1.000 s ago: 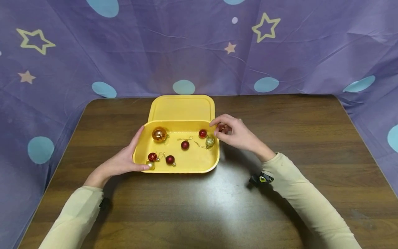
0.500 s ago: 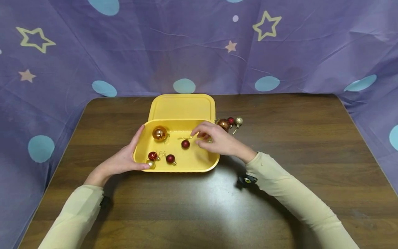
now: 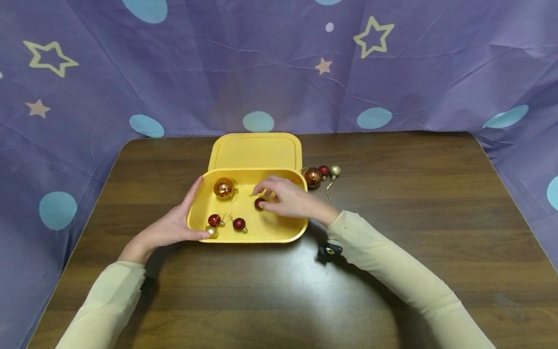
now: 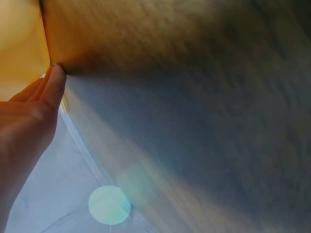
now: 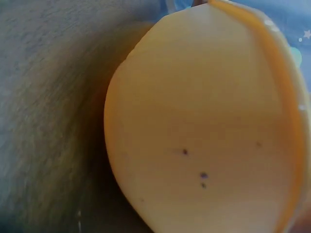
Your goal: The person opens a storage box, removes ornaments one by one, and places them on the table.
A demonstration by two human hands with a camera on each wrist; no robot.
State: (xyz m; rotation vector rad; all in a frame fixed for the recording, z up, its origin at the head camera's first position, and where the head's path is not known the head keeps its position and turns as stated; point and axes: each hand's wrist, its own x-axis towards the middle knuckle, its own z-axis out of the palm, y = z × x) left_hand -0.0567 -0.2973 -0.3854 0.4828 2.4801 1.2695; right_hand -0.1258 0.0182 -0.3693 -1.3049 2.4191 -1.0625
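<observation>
In the head view my left hand (image 3: 172, 225) holds the left end of a yellow plastic box (image 3: 301, 232), thumb at its front corner and fingers along the outer wall; those fingers (image 4: 54, 90) also show in the left wrist view. My right hand (image 3: 287, 198) reaches into the box, thumb and fingertips around a small dark red Christmas bauble (image 3: 258, 204). Also inside are a large shiny gold bauble (image 3: 224, 188), a red bauble (image 3: 214, 220), a dark red bauble (image 3: 239, 223) and a small pale gold bauble (image 3: 212, 232) by my left thumb. My right hand hides the box's right part.
Behind the box lies its yellow lid (image 3: 257, 150). On the wooden table (image 3: 392, 194), just right of the box, sit a copper bauble (image 3: 312, 177), a small red bauble (image 3: 323, 170) and a glittery gold bauble (image 3: 335, 170) with a gold hook. A purple curtain (image 3: 279, 72) hangs behind.
My right hand has moved left from beside the box's right rim to the dark red bauble in the middle, uncovering the baubles on the table. My left hand stays put.
</observation>
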